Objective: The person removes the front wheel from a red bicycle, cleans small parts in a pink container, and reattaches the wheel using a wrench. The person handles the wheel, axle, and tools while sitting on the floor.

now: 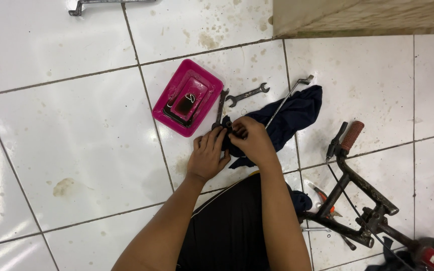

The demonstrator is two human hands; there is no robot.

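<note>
My left hand (207, 155) and my right hand (251, 141) meet over a white tiled floor, both closed on a dark blue rag (290, 119) wrapped round a small dark part that I cannot make out. A thin metal rod (286, 100) runs from my right hand up to the right across the rag. A dark wrench (221, 106) lies just above my left fingers, against the pink tray.
A pink plastic tray (177, 84) holding dark oily liquid sits to the upper left. An open-ended spanner (247, 94) lies beside it. A black bicycle handlebar with a brown grip (351, 136) lies at the right, pliers (322, 196) under it. A wooden edge (362, 17) is at the top right.
</note>
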